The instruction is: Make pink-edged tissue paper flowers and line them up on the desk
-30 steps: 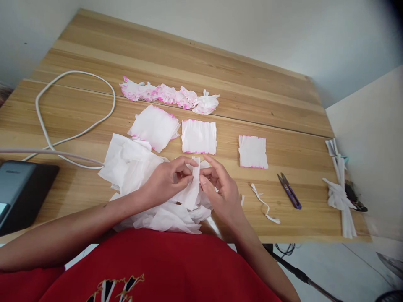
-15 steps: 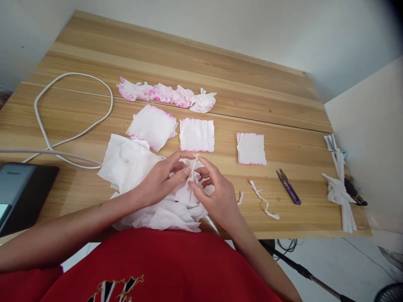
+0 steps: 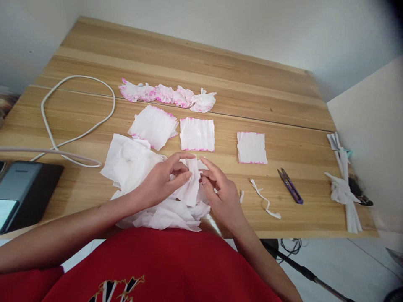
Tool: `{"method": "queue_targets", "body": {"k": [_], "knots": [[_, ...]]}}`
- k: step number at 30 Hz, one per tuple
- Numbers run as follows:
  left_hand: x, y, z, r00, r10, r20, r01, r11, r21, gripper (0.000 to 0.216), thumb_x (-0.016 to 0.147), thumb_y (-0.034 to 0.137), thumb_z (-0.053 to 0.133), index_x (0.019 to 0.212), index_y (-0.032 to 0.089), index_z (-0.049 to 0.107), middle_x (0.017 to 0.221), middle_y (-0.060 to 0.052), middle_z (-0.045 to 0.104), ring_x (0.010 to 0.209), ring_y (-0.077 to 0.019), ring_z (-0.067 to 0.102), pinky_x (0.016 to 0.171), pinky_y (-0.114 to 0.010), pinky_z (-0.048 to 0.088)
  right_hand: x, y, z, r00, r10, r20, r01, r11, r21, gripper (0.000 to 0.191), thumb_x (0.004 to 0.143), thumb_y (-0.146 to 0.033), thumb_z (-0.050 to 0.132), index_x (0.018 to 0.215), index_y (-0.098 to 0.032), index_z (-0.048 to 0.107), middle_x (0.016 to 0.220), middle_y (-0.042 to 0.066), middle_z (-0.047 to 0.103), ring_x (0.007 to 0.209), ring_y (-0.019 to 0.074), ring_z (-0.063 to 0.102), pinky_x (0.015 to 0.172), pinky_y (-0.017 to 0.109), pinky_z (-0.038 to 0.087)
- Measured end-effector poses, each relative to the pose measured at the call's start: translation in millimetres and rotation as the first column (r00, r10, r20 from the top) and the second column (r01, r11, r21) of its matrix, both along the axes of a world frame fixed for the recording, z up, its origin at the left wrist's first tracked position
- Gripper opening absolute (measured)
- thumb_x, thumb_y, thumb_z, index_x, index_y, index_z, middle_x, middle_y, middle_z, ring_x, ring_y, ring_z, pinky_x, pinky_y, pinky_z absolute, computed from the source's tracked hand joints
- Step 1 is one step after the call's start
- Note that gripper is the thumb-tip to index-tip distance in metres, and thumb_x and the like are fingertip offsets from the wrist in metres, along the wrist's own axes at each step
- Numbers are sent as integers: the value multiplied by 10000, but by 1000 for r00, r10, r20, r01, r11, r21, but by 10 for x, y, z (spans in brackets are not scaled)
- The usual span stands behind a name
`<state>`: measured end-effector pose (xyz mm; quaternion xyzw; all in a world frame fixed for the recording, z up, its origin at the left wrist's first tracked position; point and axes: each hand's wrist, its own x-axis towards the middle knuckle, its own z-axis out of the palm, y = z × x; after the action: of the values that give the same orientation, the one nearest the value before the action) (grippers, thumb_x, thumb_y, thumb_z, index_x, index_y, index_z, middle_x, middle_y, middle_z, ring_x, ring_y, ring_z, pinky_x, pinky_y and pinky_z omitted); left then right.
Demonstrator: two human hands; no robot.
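Observation:
My left hand (image 3: pixel 163 178) and my right hand (image 3: pixel 220 191) meet over the near edge of the wooden table (image 3: pixel 220 71). Both pinch a folded strip of white tissue (image 3: pixel 192 184), held upright between thumbs and fingers. Under the hands lies a heap of loose white tissue sheets (image 3: pixel 135 167). Beyond them lie three flat tissue squares with pink edges (image 3: pixel 197 134). A row of ruffled pink-tipped tissue flowers (image 3: pixel 166 94) sits farther back.
Small purple snips (image 3: pixel 291 191) and a white string scrap (image 3: pixel 264 203) lie to the right. White strips in a bundle (image 3: pixel 343 188) rest near the right edge. A white cable (image 3: pixel 63 113) loops at the left, beside a dark device (image 3: pixel 25 191).
The hands have kept working the folded tissue strip in place; the fingers shifted slightly and the strip stands a little straighter. The view moved slightly.

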<state>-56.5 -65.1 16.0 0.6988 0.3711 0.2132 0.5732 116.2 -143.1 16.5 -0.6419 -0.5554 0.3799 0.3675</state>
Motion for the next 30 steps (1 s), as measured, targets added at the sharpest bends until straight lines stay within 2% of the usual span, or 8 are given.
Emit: {"method": "queue_targets", "body": {"k": [7, 14, 18, 21, 24, 26, 28, 30], "knots": [[45, -38, -33, 1000, 29, 4, -29, 999, -19, 407, 852, 201, 549, 1254, 215, 487, 761, 35, 597, 752, -111, 591, 751, -243, 476, -46, 27, -35, 998, -39, 43, 38, 999, 12, 494, 855, -217, 549, 1330, -347, 521, 1060, 9, 688, 847, 154, 655, 793, 312, 541], [53, -52, -54, 999, 24, -31, -22, 998, 57, 417, 849, 175, 523, 1263, 219, 489, 747, 44, 565, 710, -97, 571, 746, -233, 471, 36, 41, -31, 987, -44, -152, 31, 996, -87, 480, 884, -306, 532, 1361, -295, 486, 979, 26, 670, 788, 139, 626, 663, 256, 518], [72, -51, -60, 1000, 9, -19, -8, 998, 69, 436, 848, 162, 513, 1278, 222, 476, 757, 38, 576, 730, -102, 585, 754, -236, 472, 28, 71, -30, 987, -69, -144, 57, 995, -86, 536, 821, -309, 617, 1344, -301, 497, 988, 23, 661, 758, 133, 605, 674, 265, 519], [-3, 9, -8, 996, 76, -35, -73, 993, 96, 436, 843, 166, 524, 1274, 205, 478, 777, 29, 569, 726, -100, 568, 727, -224, 463, 90, 105, -113, 977, -107, -183, 90, 991, -100, 505, 826, -263, 584, 1326, -275, 512, 955, 21, 668, 741, 131, 601, 660, 261, 510], [-159, 77, 84, 981, 186, -47, -175, 969, 175, 427, 860, 173, 507, 1285, 194, 472, 737, 33, 516, 669, -99, 512, 664, -212, 439, 219, 127, -205, 952, -143, -271, 112, 986, -127, 520, 822, -242, 566, 1337, -242, 493, 1044, 42, 680, 859, 156, 629, 712, 266, 514], [-263, 80, 131, 973, 213, -90, -184, 950, 251, 403, 869, 169, 496, 1270, 205, 491, 746, 25, 523, 664, -105, 503, 642, -213, 425, 311, 132, -241, 945, -147, -293, 110, 984, -138, 528, 815, -230, 561, 1339, -237, 489, 1116, 51, 675, 946, 170, 634, 777, 279, 513], [-336, 37, 142, 984, 92, -153, -36, 942, 334, 344, 867, 153, 488, 1200, 216, 547, 825, -1, 593, 715, -121, 540, 673, -228, 433, 392, 134, -257, 954, -147, -261, 111, 983, -149, 534, 813, -221, 557, 1343, -237, 489, 1162, 57, 664, 987, 177, 631, 818, 292, 506], [-367, -33, 123, 955, -154, -255, 247, 886, 392, 316, 849, 111, 468, 1113, 220, 603, 892, -23, 644, 776, -151, 577, 717, -258, 441, 459, 137, -259, 971, -157, -180, 131, 981, -145, 531, 819, -216, 548, 1346, -240, 490, 1166, 58, 662, 969, 174, 632, 825, 302, 500]]}}
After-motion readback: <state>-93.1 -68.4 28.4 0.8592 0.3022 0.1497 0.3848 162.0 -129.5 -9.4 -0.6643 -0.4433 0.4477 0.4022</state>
